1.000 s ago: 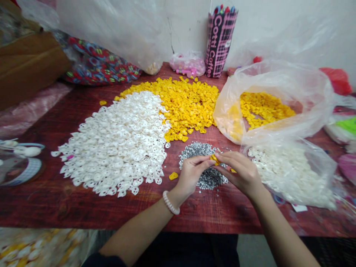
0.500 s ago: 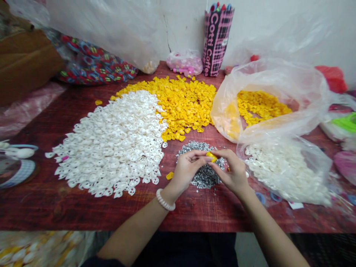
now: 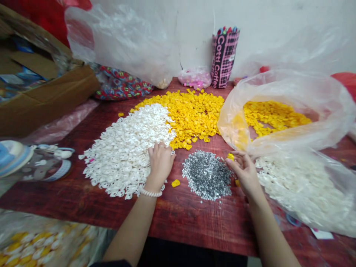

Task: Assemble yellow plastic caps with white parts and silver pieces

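Observation:
My right hand (image 3: 244, 168) pinches a small yellow plastic piece (image 3: 230, 157) between thumb and fingers, just right of a heap of tiny silver-grey discs (image 3: 207, 174). My left hand (image 3: 161, 163) rests on the right edge of a pile of white plastic pieces (image 3: 125, 148) with dark dots. Its fingers curl down into the pile and their tips are hidden, so what they grip does not show. Behind both hands spreads a pile of yellow plastic pieces (image 3: 194, 115). One loose yellow piece (image 3: 175, 183) lies between the white pile and the discs.
On the right, an open clear bag (image 3: 289, 137) holds yellow pieces, with a bag of white pieces (image 3: 306, 185) before it. A Cotti Coffee bag (image 3: 224, 59) stands at the wall. A cardboard box (image 3: 55, 96) is at left, near a blue-and-white lidded container (image 3: 13, 159).
My hands have parted from above the discs. The left moved left onto the white pile; the right moved right with the yellow piece. The view has shifted left and up.

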Demonstrator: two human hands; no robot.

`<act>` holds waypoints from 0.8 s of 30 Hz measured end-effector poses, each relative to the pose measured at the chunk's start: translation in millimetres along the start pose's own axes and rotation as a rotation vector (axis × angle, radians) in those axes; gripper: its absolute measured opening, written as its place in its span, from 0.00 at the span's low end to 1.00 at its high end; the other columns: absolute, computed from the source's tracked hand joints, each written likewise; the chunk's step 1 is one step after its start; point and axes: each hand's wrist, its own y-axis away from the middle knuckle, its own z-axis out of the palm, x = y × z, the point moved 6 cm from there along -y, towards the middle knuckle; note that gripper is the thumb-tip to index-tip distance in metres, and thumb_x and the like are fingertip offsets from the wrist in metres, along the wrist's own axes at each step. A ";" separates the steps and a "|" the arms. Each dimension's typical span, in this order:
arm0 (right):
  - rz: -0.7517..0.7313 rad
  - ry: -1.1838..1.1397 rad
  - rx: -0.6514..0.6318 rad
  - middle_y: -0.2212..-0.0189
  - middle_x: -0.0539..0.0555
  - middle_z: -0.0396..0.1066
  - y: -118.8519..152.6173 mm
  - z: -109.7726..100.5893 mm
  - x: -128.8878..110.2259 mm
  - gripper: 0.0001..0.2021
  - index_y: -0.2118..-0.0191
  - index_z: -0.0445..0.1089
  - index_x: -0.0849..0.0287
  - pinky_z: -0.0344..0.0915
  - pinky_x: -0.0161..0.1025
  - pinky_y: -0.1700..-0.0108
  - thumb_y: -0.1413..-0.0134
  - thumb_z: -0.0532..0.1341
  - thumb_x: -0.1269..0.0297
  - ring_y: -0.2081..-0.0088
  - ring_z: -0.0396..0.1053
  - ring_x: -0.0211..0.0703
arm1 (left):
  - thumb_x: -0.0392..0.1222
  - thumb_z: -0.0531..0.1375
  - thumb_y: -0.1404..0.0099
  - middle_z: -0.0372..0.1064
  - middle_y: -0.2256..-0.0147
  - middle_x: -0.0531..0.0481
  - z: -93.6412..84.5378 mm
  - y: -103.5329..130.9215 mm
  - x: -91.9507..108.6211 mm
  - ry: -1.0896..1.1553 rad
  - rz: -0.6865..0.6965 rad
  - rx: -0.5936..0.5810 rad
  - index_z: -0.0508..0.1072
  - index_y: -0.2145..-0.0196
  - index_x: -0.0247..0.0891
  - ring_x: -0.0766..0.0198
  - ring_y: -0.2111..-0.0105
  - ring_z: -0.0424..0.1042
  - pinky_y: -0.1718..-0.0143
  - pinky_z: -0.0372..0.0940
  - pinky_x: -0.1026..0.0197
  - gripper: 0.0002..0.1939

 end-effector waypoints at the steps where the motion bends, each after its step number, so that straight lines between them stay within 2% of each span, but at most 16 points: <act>1: 0.003 -0.003 -0.006 0.73 0.47 0.69 2.1 1.1 -0.9 0.17 0.61 0.64 0.56 0.67 0.32 0.70 0.57 0.67 0.60 0.72 0.69 0.35 | 0.41 0.58 0.41 0.68 0.63 0.38 2.5 0.7 1.5 -0.008 0.005 -0.001 0.75 0.68 0.36 0.44 0.57 0.63 0.60 0.55 0.47 0.08; 4: 0.014 -0.010 -0.014 0.72 0.49 0.69 6.1 3.7 -3.2 0.17 0.61 0.66 0.56 0.68 0.33 0.70 0.57 0.67 0.59 0.72 0.69 0.35 | 0.39 0.56 0.40 0.69 0.64 0.40 6.2 1.2 2.7 0.027 0.009 0.014 0.75 0.69 0.36 0.46 0.58 0.64 0.60 0.56 0.47 0.08; 7: -0.003 -0.022 -0.029 0.71 0.49 0.69 7.9 7.1 -5.7 0.16 0.61 0.66 0.56 0.69 0.34 0.69 0.56 0.67 0.59 0.72 0.69 0.36 | 0.39 0.54 0.39 0.70 0.62 0.40 0.2 1.3 2.8 0.174 0.006 0.070 0.74 0.70 0.36 0.48 0.57 0.65 0.57 0.57 0.46 0.09; 9: -0.034 -0.037 -0.042 0.69 0.49 0.69 9.6 10.2 -7.7 0.16 0.60 0.65 0.56 0.69 0.33 0.69 0.56 0.67 0.60 0.71 0.69 0.35 | 0.40 0.54 0.39 0.70 0.59 0.41 -4.4 2.1 8.8 0.404 0.025 0.074 0.73 0.68 0.36 0.54 0.59 0.68 0.57 0.60 0.50 0.09; 13: -0.105 -0.006 -0.103 0.70 0.48 0.68 16.9 19.5 -11.8 0.17 0.60 0.65 0.54 0.67 0.31 0.73 0.56 0.67 0.60 0.74 0.68 0.33 | 0.41 0.55 0.39 0.74 0.65 0.47 -4.6 6.6 44.3 0.885 0.148 -0.072 0.72 0.64 0.39 0.64 0.69 0.71 0.64 0.65 0.59 0.08; 17: -0.299 0.209 -0.147 0.67 0.50 0.69 24.7 25.5 -20.9 0.16 0.61 0.66 0.55 0.69 0.35 0.69 0.56 0.67 0.60 0.71 0.68 0.36 | 0.39 0.58 0.42 0.73 0.65 0.48 -3.7 11.8 76.2 0.983 0.257 -0.082 0.71 0.64 0.39 0.62 0.64 0.72 0.60 0.65 0.57 0.07; 20: -0.418 0.351 -0.167 0.67 0.51 0.68 27.3 28.6 -23.5 0.16 0.60 0.66 0.55 0.69 0.36 0.68 0.56 0.67 0.60 0.71 0.68 0.38 | 0.40 0.60 0.43 0.74 0.64 0.48 0.6 15.9 84.2 1.040 0.270 -0.080 0.71 0.62 0.39 0.61 0.64 0.72 0.59 0.66 0.57 0.09; 24: -0.447 0.398 -0.174 0.65 0.53 0.68 26.2 32.5 -20.6 0.15 0.61 0.65 0.56 0.68 0.36 0.70 0.54 0.66 0.58 0.70 0.67 0.38 | 0.39 0.61 0.43 0.74 0.59 0.46 2.3 25.7 88.1 1.123 0.291 -0.040 0.71 0.57 0.40 0.60 0.59 0.72 0.54 0.65 0.55 0.14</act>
